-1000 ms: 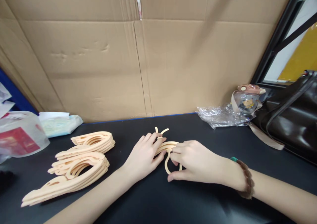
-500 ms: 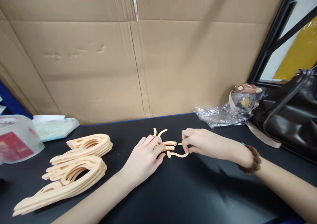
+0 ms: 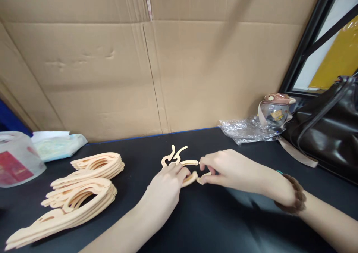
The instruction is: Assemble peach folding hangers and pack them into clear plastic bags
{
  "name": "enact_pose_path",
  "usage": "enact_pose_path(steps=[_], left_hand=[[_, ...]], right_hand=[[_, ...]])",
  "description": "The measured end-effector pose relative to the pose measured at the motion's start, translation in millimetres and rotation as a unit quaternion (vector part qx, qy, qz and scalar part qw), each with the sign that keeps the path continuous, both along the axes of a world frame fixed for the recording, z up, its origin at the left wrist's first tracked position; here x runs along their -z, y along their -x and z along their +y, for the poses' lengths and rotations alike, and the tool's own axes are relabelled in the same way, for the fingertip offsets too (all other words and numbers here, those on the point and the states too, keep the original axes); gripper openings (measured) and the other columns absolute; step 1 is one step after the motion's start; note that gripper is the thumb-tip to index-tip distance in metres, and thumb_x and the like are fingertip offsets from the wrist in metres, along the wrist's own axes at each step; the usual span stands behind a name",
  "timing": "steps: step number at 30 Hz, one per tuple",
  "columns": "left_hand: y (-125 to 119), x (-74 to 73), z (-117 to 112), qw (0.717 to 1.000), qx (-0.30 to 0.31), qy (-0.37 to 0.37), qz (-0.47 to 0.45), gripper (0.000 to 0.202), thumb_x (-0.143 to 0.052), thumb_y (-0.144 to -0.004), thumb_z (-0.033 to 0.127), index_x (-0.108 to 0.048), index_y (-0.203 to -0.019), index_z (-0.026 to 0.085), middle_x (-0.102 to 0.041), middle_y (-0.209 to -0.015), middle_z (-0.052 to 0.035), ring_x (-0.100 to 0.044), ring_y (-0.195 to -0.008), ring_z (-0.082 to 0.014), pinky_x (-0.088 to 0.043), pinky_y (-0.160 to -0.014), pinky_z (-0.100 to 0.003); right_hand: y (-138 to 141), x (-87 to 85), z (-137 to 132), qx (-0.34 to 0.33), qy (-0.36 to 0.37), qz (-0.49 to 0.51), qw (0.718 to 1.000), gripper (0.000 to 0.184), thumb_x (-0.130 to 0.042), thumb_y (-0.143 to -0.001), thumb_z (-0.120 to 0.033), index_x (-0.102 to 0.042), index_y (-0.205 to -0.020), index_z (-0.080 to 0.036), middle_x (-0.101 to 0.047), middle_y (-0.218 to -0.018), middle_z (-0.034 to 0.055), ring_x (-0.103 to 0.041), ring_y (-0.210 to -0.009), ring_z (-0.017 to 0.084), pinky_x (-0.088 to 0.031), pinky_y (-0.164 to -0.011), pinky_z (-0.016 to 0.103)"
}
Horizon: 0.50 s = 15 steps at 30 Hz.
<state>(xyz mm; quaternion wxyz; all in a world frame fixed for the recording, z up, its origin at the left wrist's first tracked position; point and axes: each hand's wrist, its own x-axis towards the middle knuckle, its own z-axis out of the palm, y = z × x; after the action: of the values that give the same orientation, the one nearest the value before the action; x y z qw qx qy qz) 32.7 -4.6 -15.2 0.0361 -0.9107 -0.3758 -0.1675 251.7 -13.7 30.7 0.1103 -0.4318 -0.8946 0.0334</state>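
Near the middle of the black table, my left hand (image 3: 169,182) is closed around a cream plastic hanger arm (image 3: 190,179), whose curved end sticks out past the fingers. My right hand (image 3: 222,167) pinches a small cream hanger hook (image 3: 200,180), partly covered by its fingers. Its end is close to the hanger arm; whether they touch I cannot tell. Just behind my left hand lie loose cream hooks (image 3: 179,155) and another curved cream piece (image 3: 190,162). Stacks of cream hanger arms (image 3: 84,204) lie to the left of my left hand.
A whitish plastic tub (image 3: 19,159) and a soft pale packet (image 3: 61,146) stand at the left. Behind rises a cardboard wall (image 3: 112,77). To the right are clear plastic wrap (image 3: 237,131), a strapped bottle (image 3: 275,113) and a dark bag (image 3: 327,130).
My left hand has come nearer and now grips a hanger arm. My right hand has brought the hook close against its end. The view has shifted slightly.
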Motion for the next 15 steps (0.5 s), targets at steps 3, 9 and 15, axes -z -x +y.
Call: enact_pose_path(steps=[3, 9, 15], left_hand=[[2.8, -3.5, -0.6, 0.982, -0.027, 0.135, -0.133, 0.026, -0.030, -0.092, 0.011, -0.052, -0.084, 0.022, -0.060, -0.074, 0.0012, -0.060, -0.066, -0.0141, -0.049, -0.058, -0.026], [6.8, -10.1, -5.8, 0.977, 0.010, 0.127, -0.170, 0.023, -0.027, -0.097, 0.024, -0.050, -0.101, 0.025, -0.061, -0.089, 0.0000, -0.060, -0.075, -0.0138, -0.049, -0.068, -0.028], [21.1, -34.6, -0.1, 0.974, 0.001, 0.179, -0.142, 0.021, -0.033, -0.098, 0.026, -0.053, -0.103, 0.026, -0.064, -0.096, 0.0024, -0.061, -0.085, -0.0126, -0.047, -0.077, -0.025]], right_hand=[[1.9, 1.8, -2.9, -0.026, 0.024, 0.002, 0.999, 0.022, -0.068, -0.081, -0.041, -0.064, -0.094, -0.023, -0.064, -0.070, -0.0055, -0.056, -0.056, 0.011, -0.032, -0.052, 0.023], [-0.5, 7.5, 2.1, -0.045, 0.033, -0.017, 0.998, 0.016, -0.069, -0.082, -0.029, -0.065, -0.095, -0.022, -0.066, -0.075, -0.0041, -0.058, -0.060, 0.012, -0.034, -0.055, 0.023], [-2.3, 10.7, 4.9, -0.077, 0.051, 0.002, 0.996, 0.009, -0.064, -0.085, -0.021, -0.065, -0.093, -0.023, -0.069, -0.089, -0.0048, -0.061, -0.069, 0.012, -0.036, -0.062, 0.022]])
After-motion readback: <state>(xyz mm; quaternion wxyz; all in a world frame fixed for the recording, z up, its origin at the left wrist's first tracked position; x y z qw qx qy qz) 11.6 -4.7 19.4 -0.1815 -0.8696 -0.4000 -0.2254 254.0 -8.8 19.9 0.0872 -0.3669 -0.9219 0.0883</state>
